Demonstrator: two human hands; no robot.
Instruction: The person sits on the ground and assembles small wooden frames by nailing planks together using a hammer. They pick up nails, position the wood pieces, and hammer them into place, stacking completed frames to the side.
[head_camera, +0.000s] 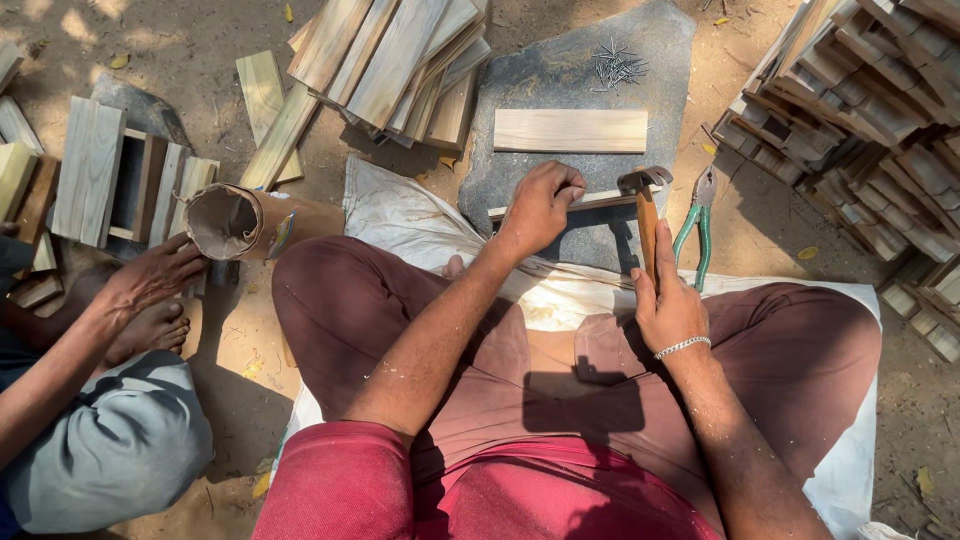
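We sit cross-legged on a white cloth (400, 215) on the dirt, working over a dark stone slab (560, 80). Our left hand (540, 205) is closed narrow, pinching at the top edge of a thin wooden strip (600, 200) that lies across the near part of the slab; whether a nail is between the fingertips we cannot tell, too small. Our right hand (668, 300) is wrapped around the wooden handle of a hammer (645, 200), head sitting right at the strip, just beside the left fingers.

A second, wider plank (570, 130) lies flat on the slab beyond the strip, apart from it. A loose pile of nails (615, 65) sits at the far end of the slab. Green-handled pliers (697, 225) lie just right of the hammer. Stacked wood pieces (390, 60) are ahead, and more stacked pieces (860, 110) to the right.

To do this well, in our judgement: keep the strip pressed down on the stone so it doesn't skip, keep the pinch low and the fingertips clear of the head, tap lightly first, keep the hammer face square.

At left, another person's hand (150, 275) touches a brown cardboard tube (235, 222), not ours.
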